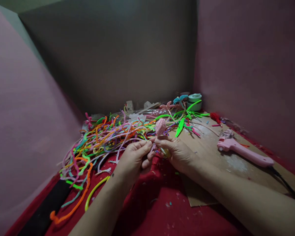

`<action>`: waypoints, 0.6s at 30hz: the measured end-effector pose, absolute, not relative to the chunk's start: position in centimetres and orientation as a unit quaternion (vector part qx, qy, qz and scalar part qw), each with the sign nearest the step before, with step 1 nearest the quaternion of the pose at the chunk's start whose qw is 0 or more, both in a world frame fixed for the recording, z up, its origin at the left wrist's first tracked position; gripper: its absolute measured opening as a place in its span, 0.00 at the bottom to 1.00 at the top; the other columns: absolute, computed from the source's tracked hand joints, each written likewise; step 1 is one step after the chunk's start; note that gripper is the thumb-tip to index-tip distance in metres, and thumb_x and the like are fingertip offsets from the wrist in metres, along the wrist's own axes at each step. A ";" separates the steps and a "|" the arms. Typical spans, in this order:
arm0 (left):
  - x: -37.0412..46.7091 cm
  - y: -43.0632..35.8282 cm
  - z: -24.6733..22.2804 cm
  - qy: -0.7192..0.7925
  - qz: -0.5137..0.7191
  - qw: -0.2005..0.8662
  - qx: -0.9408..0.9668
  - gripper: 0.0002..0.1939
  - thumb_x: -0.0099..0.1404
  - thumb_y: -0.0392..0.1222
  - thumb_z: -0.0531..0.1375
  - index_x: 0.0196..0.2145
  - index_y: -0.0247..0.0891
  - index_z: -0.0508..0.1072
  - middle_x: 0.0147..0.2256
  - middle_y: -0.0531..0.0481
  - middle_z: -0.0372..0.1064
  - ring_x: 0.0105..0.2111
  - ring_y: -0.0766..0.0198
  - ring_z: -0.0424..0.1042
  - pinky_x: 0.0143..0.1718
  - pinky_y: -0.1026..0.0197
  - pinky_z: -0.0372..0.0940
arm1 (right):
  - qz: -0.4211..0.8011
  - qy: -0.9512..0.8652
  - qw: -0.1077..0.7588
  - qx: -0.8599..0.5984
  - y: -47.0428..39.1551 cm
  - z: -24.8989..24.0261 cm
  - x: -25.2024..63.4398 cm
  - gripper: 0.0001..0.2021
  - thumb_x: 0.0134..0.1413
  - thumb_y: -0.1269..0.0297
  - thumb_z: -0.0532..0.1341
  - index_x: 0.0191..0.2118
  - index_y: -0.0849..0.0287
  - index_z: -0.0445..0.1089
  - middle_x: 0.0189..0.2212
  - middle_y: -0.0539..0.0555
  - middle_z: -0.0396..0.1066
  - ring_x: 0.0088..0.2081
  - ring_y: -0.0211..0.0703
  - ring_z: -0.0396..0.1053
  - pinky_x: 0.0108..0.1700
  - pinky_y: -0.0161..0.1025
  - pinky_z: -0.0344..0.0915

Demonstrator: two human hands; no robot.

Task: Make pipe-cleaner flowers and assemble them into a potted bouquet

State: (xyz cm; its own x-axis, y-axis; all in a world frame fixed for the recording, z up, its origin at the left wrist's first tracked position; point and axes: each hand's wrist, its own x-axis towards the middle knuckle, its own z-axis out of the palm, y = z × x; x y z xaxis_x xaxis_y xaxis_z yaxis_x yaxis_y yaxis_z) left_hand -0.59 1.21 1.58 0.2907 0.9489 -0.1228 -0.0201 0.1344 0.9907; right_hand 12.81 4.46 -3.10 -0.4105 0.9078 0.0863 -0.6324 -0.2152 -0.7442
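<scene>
A pink pipe-cleaner flower bud stands upright just above my fingertips, its stem running down between both hands. My left hand pinches the lower stem between thumb and fingers. Close beside it, my right hand is closed on the stem right under the bud. Something yellowish shows below the right fingers, too blurred to name. Behind the hands lies a tangled heap of colourful pipe cleaners.
A pink glue gun with a black cord rests on a cardboard sheet at right. Finished pipe-cleaner flowers and a mint-green jar stand at the back. A black strip lies left on the red cloth. Walls enclose the sides.
</scene>
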 end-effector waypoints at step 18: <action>-0.1 0.8 1.7 0.499 0.448 0.456 0.585 0.13 0.57 0.45 0.59 0.21 0.35 0.64 0.15 0.58 0.56 0.13 0.76 0.51 0.14 0.70 0.47 | 0.714 -0.444 0.511 -0.175 4.1 -2.9 12.6 0.11 0.45 0.62 0.64 0.36 0.58 0.75 0.26 0.49 0.71 0.29 0.37 0.65 0.38 0.37 0.59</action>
State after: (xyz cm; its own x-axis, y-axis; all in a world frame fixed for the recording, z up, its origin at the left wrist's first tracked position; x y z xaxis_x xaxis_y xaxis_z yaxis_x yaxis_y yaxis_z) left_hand -0.12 0.84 1.68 0.1004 0.9925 0.0701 0.1760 -0.0870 0.9805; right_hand 12.63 4.13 -2.86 -0.4159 0.8863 0.2038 -0.5745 -0.0824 -0.8143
